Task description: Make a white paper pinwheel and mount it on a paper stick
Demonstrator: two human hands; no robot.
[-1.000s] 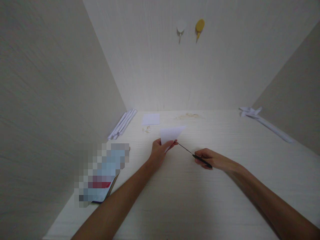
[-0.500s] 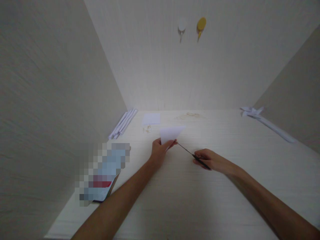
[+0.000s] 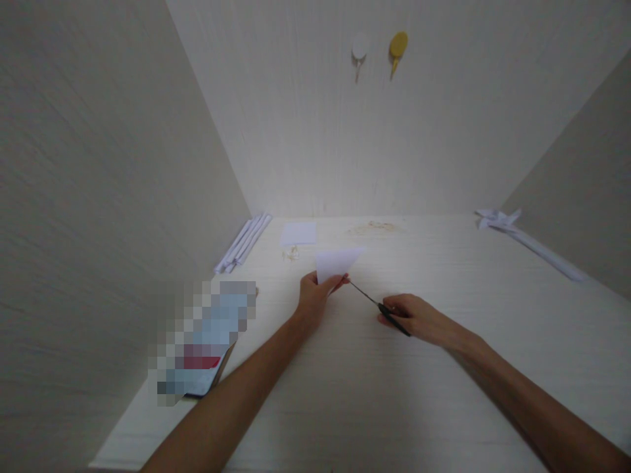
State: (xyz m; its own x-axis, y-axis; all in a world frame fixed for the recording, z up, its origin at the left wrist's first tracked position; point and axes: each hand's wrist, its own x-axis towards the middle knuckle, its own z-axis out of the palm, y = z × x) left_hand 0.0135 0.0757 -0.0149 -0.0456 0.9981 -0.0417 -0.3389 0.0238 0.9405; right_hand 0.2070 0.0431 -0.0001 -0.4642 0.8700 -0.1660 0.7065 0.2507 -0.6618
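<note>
Between the thumb and fingers of my left hand (image 3: pixel 313 299) is a white piece of paper (image 3: pixel 336 261), its broad end fanning up and to the right. My right hand (image 3: pixel 411 316) is closed around the black handle of a pair of scissors (image 3: pixel 392 320). Their thin metal blades point up and left, with the tips at the lower edge of the paper beside my left fingertips. How far the blades are parted I cannot tell.
Rolled paper tubes (image 3: pixel 244 243) lie at the left wall, near a white paper square (image 3: pixel 298 233) and small rubber bands (image 3: pixel 292 253). More bands (image 3: pixel 379 226) lie behind. A blurred device (image 3: pixel 211 355) sits left. At right is a paper stick (image 3: pixel 537 249) with a folded top.
The scissors' handle has tilted slightly and shifted a little left with my right hand. My left hand and the paper stay nearly in place.
</note>
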